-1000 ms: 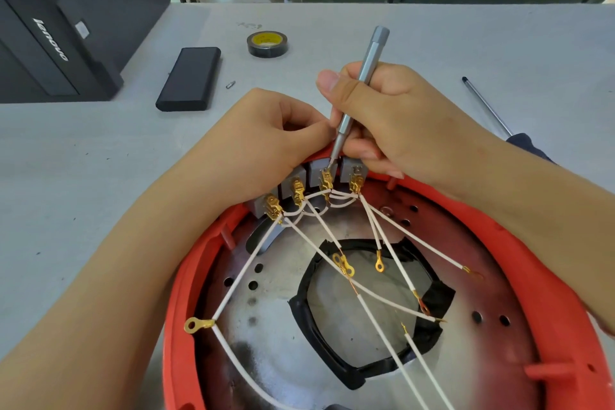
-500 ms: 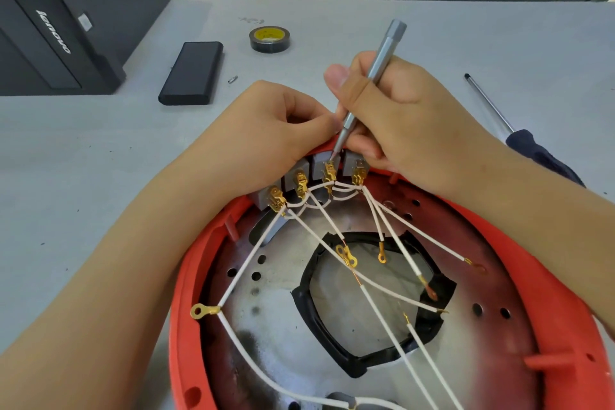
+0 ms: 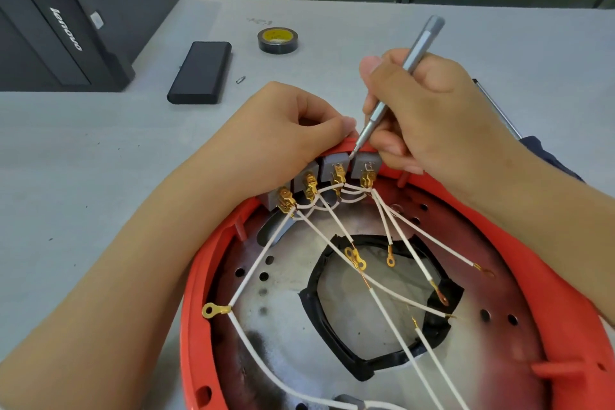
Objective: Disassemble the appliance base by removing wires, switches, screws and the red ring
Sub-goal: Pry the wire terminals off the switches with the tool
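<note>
Appliance base (image 3: 259,336): lying open-side up at the near edge of the grey table (image 3: 100,176), metal plate inside the red ring (image 3: 545,303).
Switches (image 3: 336,170): four grey blocks in a row at the far rim, brass terminals facing inward.
Wires (image 3: 263,256): white, fanning from the terminals across the plate (several ends loose, tipped with brass ring lugs).
Left hand (image 3: 283,140): curled over the far rim, fingers gripping ring and switches from behind.
Right hand (image 3: 429,110): pinching a slim grey screwdriver (image 3: 396,83), tip set between the two rightmost switches.
Elsewhere: tape roll (image 3: 278,40), black case (image 3: 201,71), second screwdriver (image 3: 499,110) by the right wrist, computer tower (image 3: 66,17) far left.
</note>
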The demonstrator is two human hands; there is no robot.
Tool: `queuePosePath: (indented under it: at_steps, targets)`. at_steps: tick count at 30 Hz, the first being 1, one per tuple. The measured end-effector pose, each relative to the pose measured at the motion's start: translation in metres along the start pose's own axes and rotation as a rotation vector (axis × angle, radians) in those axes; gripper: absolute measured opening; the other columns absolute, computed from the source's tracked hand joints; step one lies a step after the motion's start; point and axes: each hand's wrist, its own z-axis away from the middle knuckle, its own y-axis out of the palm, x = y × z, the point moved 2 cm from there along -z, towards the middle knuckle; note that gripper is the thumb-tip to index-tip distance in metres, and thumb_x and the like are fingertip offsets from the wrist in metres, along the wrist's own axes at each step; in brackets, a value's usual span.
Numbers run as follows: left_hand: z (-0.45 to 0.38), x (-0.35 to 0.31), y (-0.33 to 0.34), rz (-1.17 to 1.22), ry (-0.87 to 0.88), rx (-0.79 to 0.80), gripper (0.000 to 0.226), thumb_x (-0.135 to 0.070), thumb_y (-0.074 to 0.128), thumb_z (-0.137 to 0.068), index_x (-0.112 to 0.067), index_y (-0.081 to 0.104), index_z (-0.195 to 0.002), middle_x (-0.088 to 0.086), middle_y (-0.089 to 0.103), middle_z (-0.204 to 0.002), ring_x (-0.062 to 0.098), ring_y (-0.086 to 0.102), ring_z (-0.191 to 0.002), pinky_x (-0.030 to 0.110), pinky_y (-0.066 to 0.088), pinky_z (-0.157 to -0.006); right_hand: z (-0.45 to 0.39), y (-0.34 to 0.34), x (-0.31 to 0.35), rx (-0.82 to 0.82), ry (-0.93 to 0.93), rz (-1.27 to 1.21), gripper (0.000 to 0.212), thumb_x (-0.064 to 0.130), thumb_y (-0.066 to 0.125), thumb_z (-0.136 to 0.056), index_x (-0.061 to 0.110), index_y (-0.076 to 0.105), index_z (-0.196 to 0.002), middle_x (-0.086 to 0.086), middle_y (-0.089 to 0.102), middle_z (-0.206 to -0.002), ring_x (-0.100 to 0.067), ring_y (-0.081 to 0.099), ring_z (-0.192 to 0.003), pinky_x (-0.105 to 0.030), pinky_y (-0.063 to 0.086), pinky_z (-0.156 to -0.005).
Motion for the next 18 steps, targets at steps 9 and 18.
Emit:
queuePosePath:
  at_steps: [9,18]
  targets:
    - [0.001,-0.003,0.001,-0.005,0.018,0.011,0.026,-0.033,0.054,-0.091,-0.024,0.075,-0.079,-0.014,0.045,-0.034,0.001,0.037,-0.030,0.005,0.026,-0.035,-0.003,0.004,-0.002,0.037,-0.084,0.292,0.036,0.024,0.042,-0.102,0.012,0.039,-0.067,0.012,0.042,-0.036,-0.003,0.044,-0.032,-0.009,0.029,-0.036]
    - [0.000,-0.003,0.000,-0.003,0.006,0.012,0.027,-0.024,0.055,-0.091,-0.021,0.072,-0.070,-0.011,0.040,-0.032,0.004,0.033,-0.030,0.007,0.024,-0.034,-0.008,0.007,0.001,0.123,-0.058,0.455,0.040,0.026,0.041,-0.100,0.012,0.045,-0.063,0.007,0.046,-0.038,-0.009,0.048,-0.033,-0.020,0.034,-0.036]
